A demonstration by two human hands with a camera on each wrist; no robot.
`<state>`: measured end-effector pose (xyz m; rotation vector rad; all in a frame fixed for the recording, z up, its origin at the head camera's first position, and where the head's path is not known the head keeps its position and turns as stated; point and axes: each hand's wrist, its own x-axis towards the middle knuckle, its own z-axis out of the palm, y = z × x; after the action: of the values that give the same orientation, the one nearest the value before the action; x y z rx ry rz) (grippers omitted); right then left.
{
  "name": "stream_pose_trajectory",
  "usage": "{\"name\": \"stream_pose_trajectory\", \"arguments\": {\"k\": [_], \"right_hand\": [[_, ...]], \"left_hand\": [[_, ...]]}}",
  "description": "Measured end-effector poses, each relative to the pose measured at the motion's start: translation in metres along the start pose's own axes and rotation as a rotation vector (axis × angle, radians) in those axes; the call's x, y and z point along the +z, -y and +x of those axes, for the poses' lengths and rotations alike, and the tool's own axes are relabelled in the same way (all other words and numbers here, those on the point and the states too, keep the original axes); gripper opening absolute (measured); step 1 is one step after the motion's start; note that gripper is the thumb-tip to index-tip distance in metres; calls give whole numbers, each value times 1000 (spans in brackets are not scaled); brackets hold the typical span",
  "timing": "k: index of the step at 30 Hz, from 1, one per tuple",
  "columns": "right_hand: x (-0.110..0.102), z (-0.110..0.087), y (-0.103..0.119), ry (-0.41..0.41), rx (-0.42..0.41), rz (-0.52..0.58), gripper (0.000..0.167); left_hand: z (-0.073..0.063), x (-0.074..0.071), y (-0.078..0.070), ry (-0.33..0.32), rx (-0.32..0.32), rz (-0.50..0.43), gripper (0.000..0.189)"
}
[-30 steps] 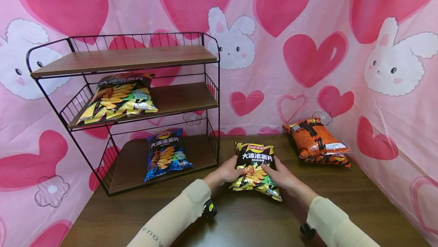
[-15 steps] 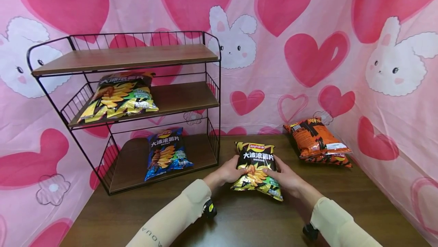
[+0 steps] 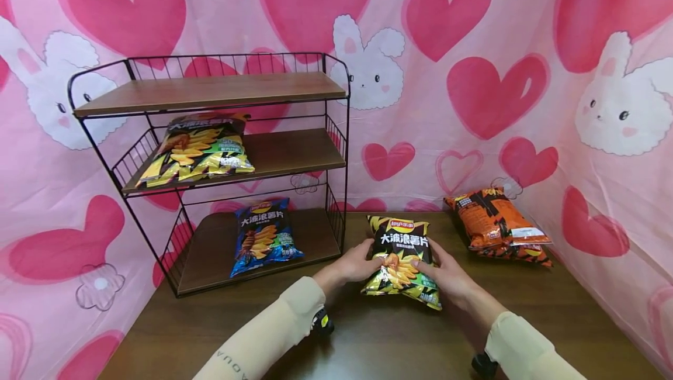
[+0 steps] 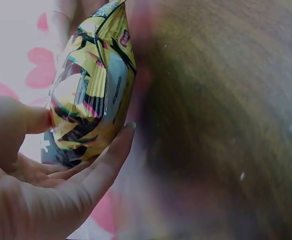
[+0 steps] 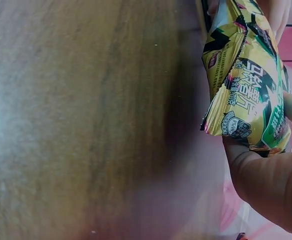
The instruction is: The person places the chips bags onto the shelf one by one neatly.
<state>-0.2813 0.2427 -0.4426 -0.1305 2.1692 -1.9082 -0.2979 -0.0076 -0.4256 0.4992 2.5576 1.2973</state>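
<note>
A black and yellow bag of potato chips [image 3: 402, 254] is held between both hands above the wooden table, its printed front turned up. My left hand [image 3: 358, 263] grips its left side, thumb on the front. In the left wrist view the fingers [image 4: 111, 155] curl under the chip bag [image 4: 93, 95]. On the opposite side my right hand [image 3: 447, 272] grips it, thumb across the front. The right wrist view shows the bag's crimped lower edge, with the right hand [image 5: 271, 175] around its side.
A three-tier rack [image 3: 210, 92] stands at left. Yellow-black chip bags [image 3: 200, 149] lie on its middle shelf, a blue chip bag [image 3: 265, 237] on the bottom one. Orange chip bags [image 3: 496, 219] are stacked at the table's back right, near the pink curtain [image 3: 420, 117].
The head view has shifted slightly, so the scene sits a little further right. Both hands keep hold of the chip bag, which has barely moved.
</note>
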Motion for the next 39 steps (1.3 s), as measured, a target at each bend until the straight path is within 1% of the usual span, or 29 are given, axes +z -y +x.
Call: {"name": "stream_pose_trajectory", "arguments": {"k": [3, 7, 10, 13, 16, 18, 20, 22, 25, 27, 28, 29, 31, 35, 39], "right_hand": [[-1, 0, 3, 4, -17, 16, 87], [-2, -1, 8, 1, -16, 23, 86], [-3, -2, 11, 9, -10, 18, 87], [-3, -2, 14, 19, -4, 11, 88], [-4, -2, 17, 19, -4, -2, 88], [-4, -2, 20, 17, -8, -15, 88], [-4, -3, 23, 11, -3, -26, 88], [-4, -5, 28, 11, 3, -29, 88], [-4, -9, 39, 24, 9, -10, 87], [-3, -11, 48, 47, 12, 19, 86], [-2, -12, 53, 56, 7, 20, 86], [-2, -13, 58, 68, -2, 20, 86], [-2, -15, 69, 80, -35, -11, 86], [-1, -20, 89, 83, -116, -101, 87], [1, -29, 109, 69, -154, -141, 88]], "left_hand": [[-2, -8, -3, -6, 41, 76, 62], [-9, -20, -7, -8, 125, 174, 50], [-18, -34, -13, -12, 169, 228, 41], [-31, -51, -22, -58, 180, 288, 32], [-45, -71, -33, -154, 197, 363, 25], [-54, -84, -39, -228, 224, 409, 23], [-63, -98, -45, -308, 275, 448, 21], [-73, -112, -52, -397, 344, 489, 19], [-89, -137, -63, -561, 447, 596, 20], [-101, -156, -70, -662, 491, 669, 23], [-107, -166, -73, -705, 500, 703, 25], [-113, -175, -75, -739, 502, 730, 28], [-123, -194, -78, -785, 491, 756, 32], [-138, -226, -79, -837, 433, 775, 39], [-150, -251, -78, -888, 398, 798, 41]]}}
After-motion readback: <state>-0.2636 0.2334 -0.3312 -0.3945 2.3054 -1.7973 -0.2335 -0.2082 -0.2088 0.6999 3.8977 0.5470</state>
